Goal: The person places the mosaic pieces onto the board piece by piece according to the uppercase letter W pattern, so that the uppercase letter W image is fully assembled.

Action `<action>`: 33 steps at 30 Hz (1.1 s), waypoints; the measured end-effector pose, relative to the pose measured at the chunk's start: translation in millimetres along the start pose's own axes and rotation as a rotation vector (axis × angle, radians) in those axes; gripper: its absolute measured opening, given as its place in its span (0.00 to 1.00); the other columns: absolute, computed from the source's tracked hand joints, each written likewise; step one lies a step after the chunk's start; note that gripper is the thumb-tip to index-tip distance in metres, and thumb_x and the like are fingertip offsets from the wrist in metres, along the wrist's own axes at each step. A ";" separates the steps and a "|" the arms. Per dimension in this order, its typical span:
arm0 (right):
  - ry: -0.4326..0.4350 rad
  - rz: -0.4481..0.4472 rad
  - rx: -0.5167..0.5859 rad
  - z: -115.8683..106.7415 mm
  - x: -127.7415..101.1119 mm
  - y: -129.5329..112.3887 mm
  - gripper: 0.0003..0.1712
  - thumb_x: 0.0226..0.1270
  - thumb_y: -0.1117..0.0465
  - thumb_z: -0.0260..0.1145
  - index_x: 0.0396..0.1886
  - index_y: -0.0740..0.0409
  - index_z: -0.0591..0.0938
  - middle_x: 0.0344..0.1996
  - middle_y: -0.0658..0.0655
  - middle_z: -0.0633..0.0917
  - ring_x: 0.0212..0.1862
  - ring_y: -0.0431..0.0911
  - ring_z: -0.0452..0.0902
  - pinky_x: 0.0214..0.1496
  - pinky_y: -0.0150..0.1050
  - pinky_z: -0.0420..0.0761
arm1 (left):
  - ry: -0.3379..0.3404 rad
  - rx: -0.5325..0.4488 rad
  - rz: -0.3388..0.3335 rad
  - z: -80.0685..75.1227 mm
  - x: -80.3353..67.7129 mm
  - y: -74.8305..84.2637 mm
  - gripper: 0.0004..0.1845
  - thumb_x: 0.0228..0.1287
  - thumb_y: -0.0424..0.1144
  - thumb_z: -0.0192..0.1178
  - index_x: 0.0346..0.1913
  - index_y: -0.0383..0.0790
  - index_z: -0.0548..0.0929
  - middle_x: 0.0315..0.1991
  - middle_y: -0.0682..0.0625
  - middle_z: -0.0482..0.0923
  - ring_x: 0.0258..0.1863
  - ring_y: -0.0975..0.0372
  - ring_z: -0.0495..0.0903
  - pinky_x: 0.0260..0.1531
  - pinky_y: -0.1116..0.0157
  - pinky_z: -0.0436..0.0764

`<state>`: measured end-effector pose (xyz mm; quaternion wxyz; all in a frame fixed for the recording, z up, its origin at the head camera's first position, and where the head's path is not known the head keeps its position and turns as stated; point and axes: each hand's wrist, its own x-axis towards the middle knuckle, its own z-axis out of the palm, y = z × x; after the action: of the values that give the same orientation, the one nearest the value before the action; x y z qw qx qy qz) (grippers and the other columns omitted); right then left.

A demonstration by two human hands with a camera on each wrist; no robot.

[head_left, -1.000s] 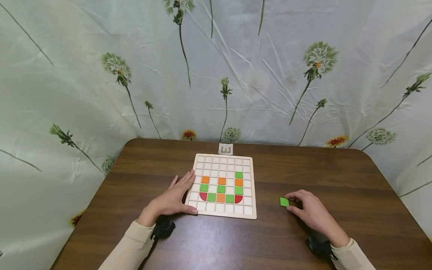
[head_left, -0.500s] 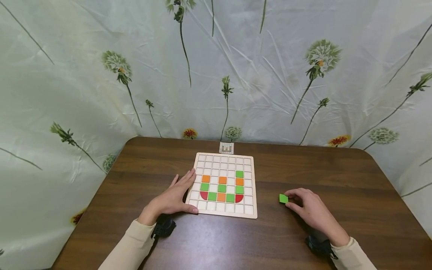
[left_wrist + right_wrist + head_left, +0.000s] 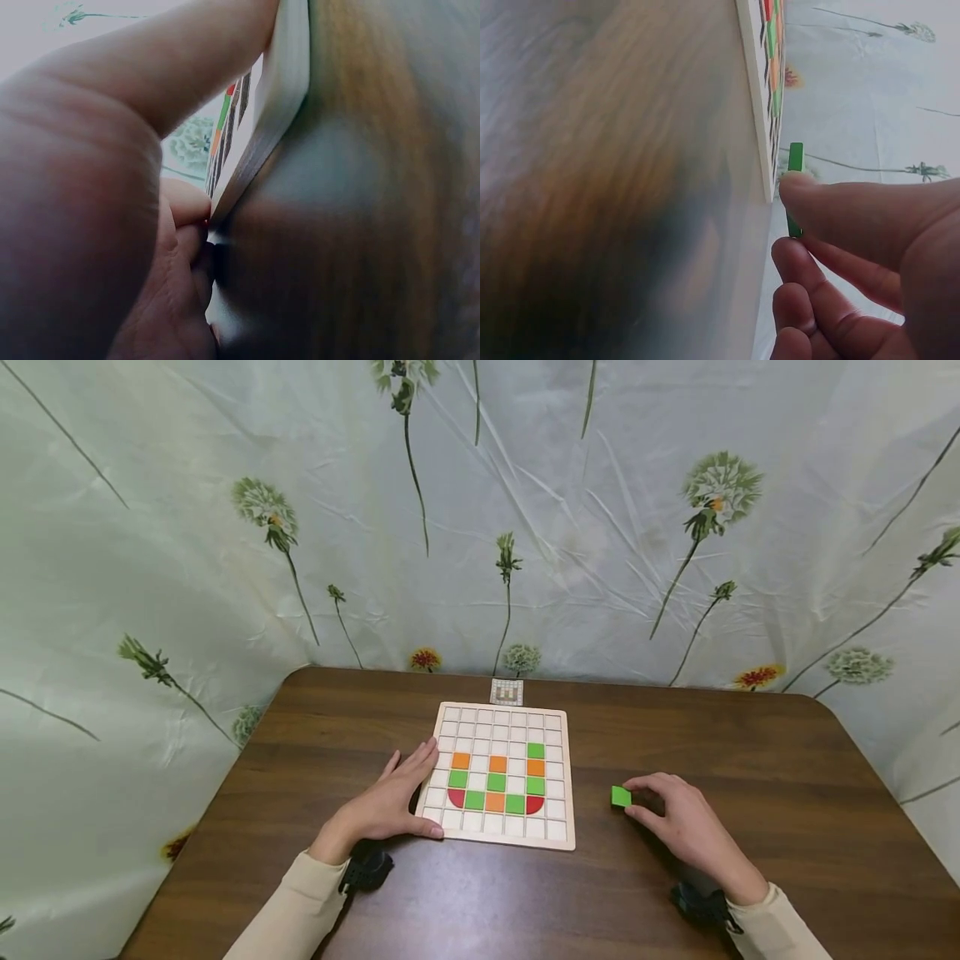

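A green square tile [image 3: 620, 797] is pinched between thumb and fingers of my right hand [image 3: 682, 818], to the right of the board. In the right wrist view the tile [image 3: 796, 154] stands edge-on, raised off the table. My left hand [image 3: 386, 802] lies with spread fingers along the left edge of a wooden grid board [image 3: 510, 845], its thumb at the near left corner. Green and orange squares and two red rounded corner tiles [image 3: 456, 797] fill part of the grid in a boat-like pattern. From the left wrist, the thumb and fingers touch the board's side [image 3: 277, 112].
A small pattern card [image 3: 507, 692] lies on the table just behind the board. The brown wooden table [image 3: 750, 752] extends to both sides. A curtain [image 3: 585, 527] printed with dandelions hangs behind it.
My right hand has moved slightly left and away from me, carrying the green tile, which has lifted and tilted a little. The left hand keeps its place on the board.
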<state>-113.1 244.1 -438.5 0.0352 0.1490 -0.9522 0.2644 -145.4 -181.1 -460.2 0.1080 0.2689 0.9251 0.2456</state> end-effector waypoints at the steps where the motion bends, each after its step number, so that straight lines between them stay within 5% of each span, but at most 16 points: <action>1: 0.002 0.000 0.000 0.2 0.6 -0.8 0.16 0.53 0.60 0.72 0.43 0.52 0.83 0.40 0.50 0.82 0.45 0.50 0.77 0.45 0.51 0.76 | -0.004 -0.002 0.000 0.4 0.1 0.1 0.64 0.41 0.70 0.63 0.73 0.38 0.44 0.74 0.49 0.35 0.72 0.58 0.37 0.67 0.48 0.34; 33: -0.016 -0.052 0.112 22.2 38.7 -49.8 0.16 0.52 0.58 0.72 0.43 0.51 0.83 0.38 0.48 0.82 0.39 0.44 0.75 0.40 0.41 0.74 | 0.005 0.001 0.001 -0.6 0.0 1.0 0.64 0.41 0.70 0.63 0.73 0.37 0.44 0.74 0.48 0.36 0.72 0.57 0.37 0.67 0.48 0.35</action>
<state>-134.7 181.8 -427.4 0.0259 0.1778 -0.9319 0.3151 -145.2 -180.6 -459.2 0.1052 0.2689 0.9253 0.2459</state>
